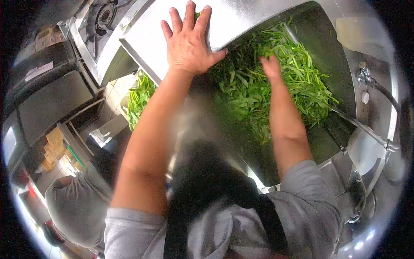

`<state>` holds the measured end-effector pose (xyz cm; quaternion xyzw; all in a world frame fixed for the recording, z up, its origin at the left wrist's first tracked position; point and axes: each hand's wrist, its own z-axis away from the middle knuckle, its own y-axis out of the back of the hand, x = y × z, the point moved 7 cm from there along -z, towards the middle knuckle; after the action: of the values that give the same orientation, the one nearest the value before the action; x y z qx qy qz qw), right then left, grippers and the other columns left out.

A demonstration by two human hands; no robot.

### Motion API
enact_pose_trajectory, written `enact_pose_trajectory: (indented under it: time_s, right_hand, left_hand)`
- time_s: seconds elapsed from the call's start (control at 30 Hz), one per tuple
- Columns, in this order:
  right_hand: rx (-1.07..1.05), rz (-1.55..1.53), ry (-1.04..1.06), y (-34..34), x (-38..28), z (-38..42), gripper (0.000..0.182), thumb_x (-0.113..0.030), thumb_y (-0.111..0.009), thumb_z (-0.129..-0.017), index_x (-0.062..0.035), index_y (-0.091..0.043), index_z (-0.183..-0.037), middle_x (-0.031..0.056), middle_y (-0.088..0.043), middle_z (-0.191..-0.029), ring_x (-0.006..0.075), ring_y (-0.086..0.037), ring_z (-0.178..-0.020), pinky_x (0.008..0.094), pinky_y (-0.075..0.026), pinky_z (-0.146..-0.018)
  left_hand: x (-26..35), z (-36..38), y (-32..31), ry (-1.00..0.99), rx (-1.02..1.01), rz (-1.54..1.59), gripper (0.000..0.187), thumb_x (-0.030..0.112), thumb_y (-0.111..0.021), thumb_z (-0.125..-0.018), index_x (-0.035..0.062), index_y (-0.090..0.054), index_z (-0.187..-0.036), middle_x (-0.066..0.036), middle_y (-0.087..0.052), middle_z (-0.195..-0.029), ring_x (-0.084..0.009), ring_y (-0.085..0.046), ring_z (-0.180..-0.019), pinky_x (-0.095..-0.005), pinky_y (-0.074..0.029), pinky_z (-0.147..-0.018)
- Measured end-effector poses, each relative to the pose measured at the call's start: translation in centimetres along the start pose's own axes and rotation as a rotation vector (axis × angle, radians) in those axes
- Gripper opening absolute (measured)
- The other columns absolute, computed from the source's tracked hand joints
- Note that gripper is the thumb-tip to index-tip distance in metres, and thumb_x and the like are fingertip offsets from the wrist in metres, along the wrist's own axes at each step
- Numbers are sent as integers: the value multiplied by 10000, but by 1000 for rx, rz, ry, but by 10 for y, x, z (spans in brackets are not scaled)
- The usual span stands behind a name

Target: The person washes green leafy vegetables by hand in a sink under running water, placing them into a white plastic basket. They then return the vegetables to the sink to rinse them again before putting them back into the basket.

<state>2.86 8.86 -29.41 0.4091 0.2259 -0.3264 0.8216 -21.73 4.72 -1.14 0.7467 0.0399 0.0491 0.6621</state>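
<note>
Leafy green vegetables with long cut stems (250, 95) lie heaped in a deep metal sink (321, 28). My left hand (188, 47) is spread flat on the steel counter (241, 15) beside the sink, its thumb at the sink's edge. A small bit of green shows between its fingers. My right hand (270, 67) reaches down into the sink, at the upper part of the heap. Its fingers are closed round some of the greens, and the fingertips are partly hidden by leaves.
More greens (140, 97) sit in a container left of my left arm. A gas burner (105, 17) is at the upper left. Faucets (366, 75) and a pipe line the sink's right side. Another person (79, 207) in grey is at the lower left.
</note>
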Motion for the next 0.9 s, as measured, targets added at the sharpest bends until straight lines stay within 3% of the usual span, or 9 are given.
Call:
enact_pose_trajectory:
  time_s: [0.03,0.07,0.13,0.23,0.4,0.47,0.57,0.67,0.9]
  right_hand:
    - [-18,-268,-90,7,14,3,521,-279,-710,-779,39,-578,-1170,223,-630,-1166,334,-588,-1098,394,-427,-988]
    - [-18,-264,-95,12,22,7,521,-279,-710,-779,39,-578,-1170,223,-630,-1166,334,-588,-1098,394,-427,-988]
    - [130,-667,-284,21,47,17,587,-307,-718,-757,18,-547,-1215,207,-557,-1264,313,-508,-1164,458,-367,-1022]
    - [157,-758,-409,28,50,28,688,-346,-737,-734,1,-498,-1278,222,-472,-1362,338,-424,-1253,505,-305,-1060]
    - [-18,-294,-125,14,-20,33,775,-394,-762,-696,20,-473,-1283,224,-575,-1238,314,-526,-1177,417,-362,-1046]
    - [49,264,135,-24,-16,7,814,-353,-789,-700,-24,-433,-1354,239,-543,-1311,332,-505,-1253,423,-396,-1038]
    - [-47,439,66,-27,-43,26,806,-340,-807,-709,16,-435,-1329,246,-543,-1304,365,-531,-1216,449,-440,-1003]
    - [35,339,-76,-10,-24,16,785,-351,-793,-725,43,-439,-1304,256,-558,-1271,392,-568,-1146,447,-474,-955]
    - [387,-130,-66,39,36,-1,731,-282,-773,-745,52,-447,-1308,245,-633,-1162,348,-618,-1083,408,-475,-934]
  left_hand:
    - [0,0,4,3,-3,3,1004,560,-778,-618,200,-363,-1458,-158,-287,-1537,-455,-202,-1415,-627,-156,-1123]
    - [-2,0,4,31,-73,-1,1004,510,-780,-620,165,-355,-1461,-182,-272,-1534,-472,-183,-1413,-618,-153,-1130]
    - [-2,-1,7,58,-141,-3,1003,460,-782,-622,130,-346,-1463,-206,-258,-1532,-488,-164,-1412,-610,-150,-1137]
    - [-3,0,4,77,-203,63,1033,458,-788,-615,118,-324,-1473,-217,-242,-1535,-493,-141,-1417,-618,-141,-1136]
    - [-3,-1,1,60,-155,-33,1033,444,-793,-615,117,-321,-1474,-212,-235,-1540,-484,-136,-1422,-603,-134,-1145]
    - [-1,-2,6,77,-190,8,1032,444,-793,-615,117,-323,-1474,-212,-235,-1541,-483,-136,-1422,-600,-134,-1146]
    - [0,-2,8,103,-230,57,1033,443,-793,-615,118,-322,-1475,-211,-231,-1543,-482,-134,-1423,-596,-132,-1148]
    - [0,-2,8,101,-229,56,1033,445,-791,-617,119,-319,-1476,-208,-229,-1544,-481,-133,-1424,-594,-132,-1148]
    - [-2,0,6,80,-200,58,1031,476,-772,-626,120,-316,-1479,-209,-235,-1540,-485,-136,-1421,-599,-133,-1145]
